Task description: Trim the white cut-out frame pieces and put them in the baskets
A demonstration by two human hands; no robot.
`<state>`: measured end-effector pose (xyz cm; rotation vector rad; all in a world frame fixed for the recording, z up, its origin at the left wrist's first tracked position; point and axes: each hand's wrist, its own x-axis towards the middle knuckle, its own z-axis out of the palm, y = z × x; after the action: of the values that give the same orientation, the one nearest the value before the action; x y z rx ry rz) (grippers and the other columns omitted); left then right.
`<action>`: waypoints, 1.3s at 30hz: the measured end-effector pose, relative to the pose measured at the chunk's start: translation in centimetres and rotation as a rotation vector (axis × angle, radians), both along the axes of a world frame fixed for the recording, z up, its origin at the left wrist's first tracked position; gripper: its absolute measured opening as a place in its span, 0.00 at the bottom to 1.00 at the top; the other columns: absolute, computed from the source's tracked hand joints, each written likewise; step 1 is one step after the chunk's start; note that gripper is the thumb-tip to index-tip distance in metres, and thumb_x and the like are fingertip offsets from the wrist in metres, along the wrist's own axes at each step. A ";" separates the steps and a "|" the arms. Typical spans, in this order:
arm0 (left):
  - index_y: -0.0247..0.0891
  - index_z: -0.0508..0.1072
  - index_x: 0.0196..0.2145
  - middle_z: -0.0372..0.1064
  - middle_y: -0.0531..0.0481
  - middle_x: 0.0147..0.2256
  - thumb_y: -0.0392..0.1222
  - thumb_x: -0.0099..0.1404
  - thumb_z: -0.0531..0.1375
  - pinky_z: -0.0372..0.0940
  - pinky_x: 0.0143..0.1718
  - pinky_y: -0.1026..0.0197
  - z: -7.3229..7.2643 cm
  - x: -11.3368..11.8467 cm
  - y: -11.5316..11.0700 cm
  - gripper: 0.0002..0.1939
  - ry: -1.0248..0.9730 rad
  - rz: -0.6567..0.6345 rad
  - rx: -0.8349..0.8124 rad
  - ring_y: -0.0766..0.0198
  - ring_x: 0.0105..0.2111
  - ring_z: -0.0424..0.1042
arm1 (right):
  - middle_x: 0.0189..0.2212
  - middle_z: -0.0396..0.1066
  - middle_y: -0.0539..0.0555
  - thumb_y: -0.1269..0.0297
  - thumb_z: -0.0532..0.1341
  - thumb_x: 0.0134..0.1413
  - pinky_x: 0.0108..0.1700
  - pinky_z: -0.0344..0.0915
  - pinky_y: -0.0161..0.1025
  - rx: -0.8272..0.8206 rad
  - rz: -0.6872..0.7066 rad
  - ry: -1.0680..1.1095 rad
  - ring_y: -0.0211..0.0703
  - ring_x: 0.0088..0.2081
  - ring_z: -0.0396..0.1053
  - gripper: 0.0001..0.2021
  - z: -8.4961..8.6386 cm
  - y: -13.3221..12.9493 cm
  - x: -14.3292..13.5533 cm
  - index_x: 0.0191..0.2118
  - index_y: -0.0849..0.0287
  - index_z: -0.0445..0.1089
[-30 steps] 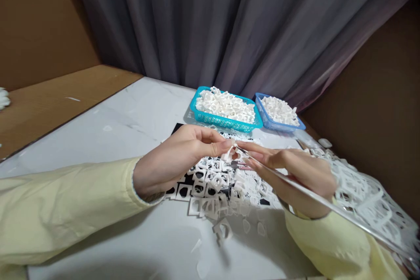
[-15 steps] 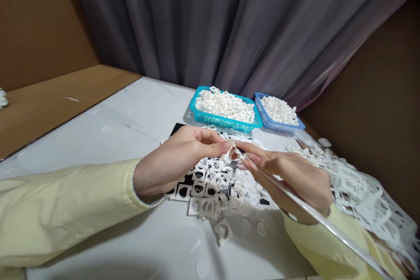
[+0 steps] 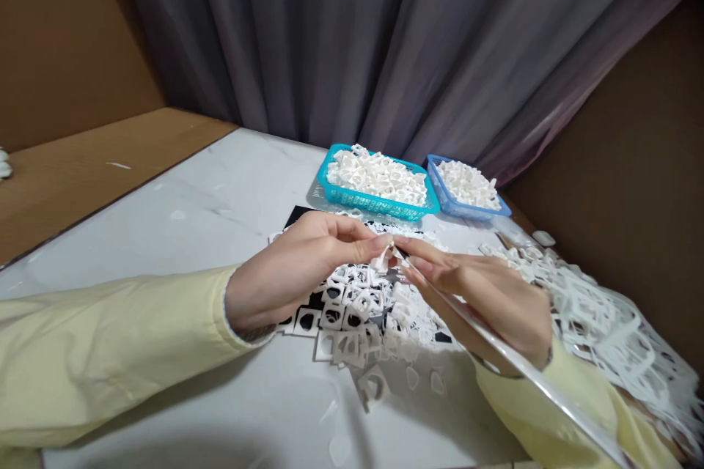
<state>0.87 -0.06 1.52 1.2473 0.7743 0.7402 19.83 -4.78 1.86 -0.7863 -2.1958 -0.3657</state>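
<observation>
One small white plastic piece (image 3: 380, 261) lies pinched in the grip of our left hand (image 3: 305, 264), at its three o'clock; our right hand (image 3: 498, 300) is closed on a slim silvery rod (image 3: 514, 354) slanting from beside the piece toward half past four.

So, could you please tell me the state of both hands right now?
Left hand: closed, pinching a small white plastic-looking piece.
Right hand: closed, holding a long, thin, shiny silvery rod, tip near that piece.

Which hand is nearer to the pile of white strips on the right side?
Right. The right hand is just left of the white strips; the left hand is farther left.
</observation>
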 end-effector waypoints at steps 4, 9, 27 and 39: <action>0.33 0.73 0.27 0.70 0.49 0.31 0.43 0.58 0.62 0.55 0.43 0.56 -0.1 0.0 0.0 0.09 -0.014 -0.012 -0.010 0.62 0.35 0.65 | 0.40 0.75 0.63 0.75 0.56 0.57 0.28 0.72 0.32 0.024 -0.051 -0.175 0.41 0.33 0.76 0.05 0.4 0.2 -0.1 0.31 0.63 0.67; 0.32 0.71 0.27 0.69 0.49 0.31 0.44 0.58 0.62 0.55 0.43 0.55 -0.3 0.1 0.0 0.10 -0.026 -0.003 -0.069 0.61 0.36 0.65 | 0.41 0.73 0.68 0.77 0.56 0.56 0.42 0.73 0.36 0.142 -0.048 -0.210 0.46 0.44 0.73 0.04 -0.5 0.3 -0.3 0.33 0.65 0.66; 0.33 0.72 0.26 0.70 0.50 0.30 0.46 0.57 0.62 0.55 0.42 0.57 0.1 0.2 -0.1 0.11 -0.012 -0.005 -0.070 0.63 0.35 0.66 | 0.24 0.76 0.51 0.75 0.63 0.49 0.24 0.70 0.24 -0.149 -0.101 0.326 0.44 0.36 0.76 0.14 0.2 0.4 0.1 0.21 0.57 0.58; 0.34 0.73 0.28 0.70 0.50 0.31 0.48 0.56 0.62 0.55 0.41 0.58 -0.3 0.0 -0.1 0.12 -0.004 0.008 -0.008 0.63 0.35 0.66 | 0.21 0.74 0.48 0.77 0.62 0.50 0.20 0.64 0.21 -0.213 -0.014 0.242 0.40 0.34 0.76 0.13 0.3 -0.1 -0.4 0.22 0.59 0.59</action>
<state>0.88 -0.11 1.18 1.2361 0.7787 0.7460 19.46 -4.88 2.15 -0.9104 -2.0222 -0.0384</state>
